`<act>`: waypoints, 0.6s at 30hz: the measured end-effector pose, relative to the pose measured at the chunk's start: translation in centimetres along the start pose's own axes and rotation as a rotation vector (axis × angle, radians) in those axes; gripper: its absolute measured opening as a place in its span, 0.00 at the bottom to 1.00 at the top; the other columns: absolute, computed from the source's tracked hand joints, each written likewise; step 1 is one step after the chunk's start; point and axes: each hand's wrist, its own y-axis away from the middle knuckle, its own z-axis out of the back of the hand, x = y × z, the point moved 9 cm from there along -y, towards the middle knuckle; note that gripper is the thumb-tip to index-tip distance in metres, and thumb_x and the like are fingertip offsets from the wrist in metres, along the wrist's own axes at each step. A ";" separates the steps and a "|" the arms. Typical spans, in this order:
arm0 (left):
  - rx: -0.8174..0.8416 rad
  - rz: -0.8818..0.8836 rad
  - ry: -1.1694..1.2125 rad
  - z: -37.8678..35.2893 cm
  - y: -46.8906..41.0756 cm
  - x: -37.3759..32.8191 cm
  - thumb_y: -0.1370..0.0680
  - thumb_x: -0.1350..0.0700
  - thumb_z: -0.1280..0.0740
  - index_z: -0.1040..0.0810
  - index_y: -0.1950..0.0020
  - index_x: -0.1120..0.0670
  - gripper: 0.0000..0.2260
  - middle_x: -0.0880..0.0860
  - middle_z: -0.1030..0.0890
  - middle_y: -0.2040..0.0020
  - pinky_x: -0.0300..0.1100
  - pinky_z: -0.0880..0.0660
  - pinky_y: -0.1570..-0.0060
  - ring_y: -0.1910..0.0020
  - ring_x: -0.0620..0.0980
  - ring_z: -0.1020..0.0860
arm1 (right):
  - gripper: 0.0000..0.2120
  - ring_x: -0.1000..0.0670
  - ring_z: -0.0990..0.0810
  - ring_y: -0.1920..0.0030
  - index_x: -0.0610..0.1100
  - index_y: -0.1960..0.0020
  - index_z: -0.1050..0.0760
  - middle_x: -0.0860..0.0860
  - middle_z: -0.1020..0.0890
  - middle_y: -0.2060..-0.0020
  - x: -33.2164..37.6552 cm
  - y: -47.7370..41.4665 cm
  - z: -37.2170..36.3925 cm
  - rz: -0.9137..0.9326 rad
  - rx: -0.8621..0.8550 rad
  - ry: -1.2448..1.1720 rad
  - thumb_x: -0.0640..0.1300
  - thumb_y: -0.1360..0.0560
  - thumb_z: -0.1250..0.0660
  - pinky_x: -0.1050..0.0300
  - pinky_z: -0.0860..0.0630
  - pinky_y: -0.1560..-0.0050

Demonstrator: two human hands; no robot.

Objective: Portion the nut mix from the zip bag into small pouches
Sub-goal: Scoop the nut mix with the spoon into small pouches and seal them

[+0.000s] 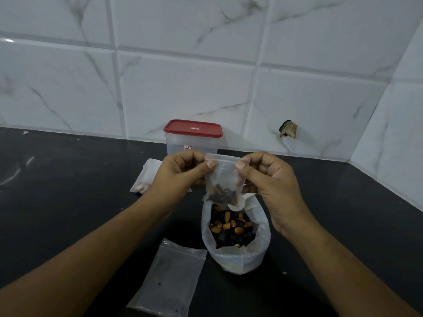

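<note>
Wall (183, 76): white veined tiles are covering the upper frame.
Bench (68, 179): dark surface is stretching across the lower frame.

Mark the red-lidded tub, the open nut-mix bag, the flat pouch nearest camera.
Clear plastic tub with red lid (193, 128): head view, middle of the lid.
Open translucent bag of nut mix (238, 259): head view, front wall.
Flat clear pouch (170, 280): head view, centre.

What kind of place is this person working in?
Most likely a home kitchen: a dark counter, a white tiled wall, and a red-lidded food container behind the zip bag of nut mix.
</note>
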 end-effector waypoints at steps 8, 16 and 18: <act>-0.044 0.007 0.047 0.5 -0.1 0.1 0.21 0.63 0.30 0.19 0.48 0.61 0.03 0.52 0.16 0.58 0.36 0.21 0.62 0.61 0.45 0.18 | 0.01 0.49 0.16 0.59 0.42 0.53 0.16 0.45 0.14 0.60 -0.2 0.0 0.3 -0.016 -0.031 0.013 0.38 0.23 0.25 0.57 0.18 0.58; -0.032 0.090 0.116 0.5 0.0 0.7 0.23 0.61 0.29 0.19 0.54 0.58 0.02 0.55 0.16 0.55 0.47 0.18 0.51 0.57 0.50 0.17 | 0.02 0.50 0.15 0.56 0.44 0.52 0.17 0.49 0.14 0.59 -0.3 0.1 0.1 -0.016 -0.013 0.037 0.39 0.22 0.27 0.52 0.17 0.53; -0.019 0.092 0.153 0.2 0.0 0.7 0.23 0.60 0.29 0.20 0.54 0.58 0.02 0.54 0.16 0.57 0.43 0.18 0.54 0.58 0.48 0.17 | 0.01 0.50 0.15 0.55 0.44 0.50 0.17 0.49 0.14 0.58 -0.2 0.2 -0.3 -0.010 0.008 0.011 0.39 0.22 0.27 0.54 0.17 0.53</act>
